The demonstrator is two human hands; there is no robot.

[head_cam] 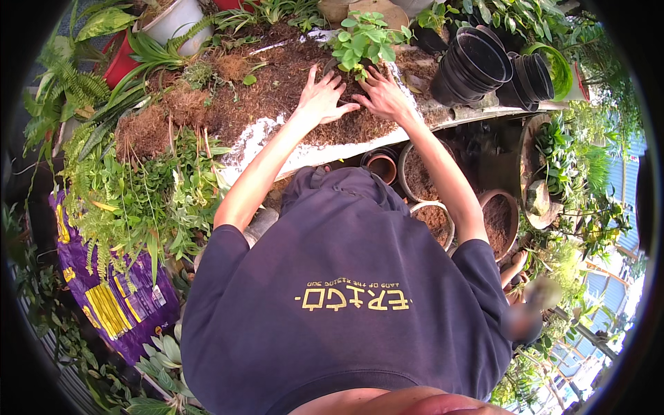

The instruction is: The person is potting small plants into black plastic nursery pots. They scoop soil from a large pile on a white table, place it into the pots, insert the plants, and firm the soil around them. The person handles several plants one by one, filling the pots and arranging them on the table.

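A leafy green plant (365, 44) stands at the far side of a bench, in what looks like a dark pot mostly hidden by leaves and hands. My left hand (322, 98) is spread palm-down over the brown potting mix (280, 78), just left of and below the plant. Close beside it, my right hand (385, 97) has its fingers apart, with fingertips at the plant's base under the lowest leaves. Whether those fingertips press the soil or the pot rim is hard to see. Neither hand appears to grip anything. White sheeting (306, 153) shows beneath the mix.
Stacked black plastic pots (469, 65) stand right on the bench. Clumps of fibrous root matter (142, 132) lie left, above trailing foliage (150, 197). Below the bench edge are soil-filled pots (499, 223). A purple printed bag (116, 290) lies lower left. Another person (513, 272) is at right.
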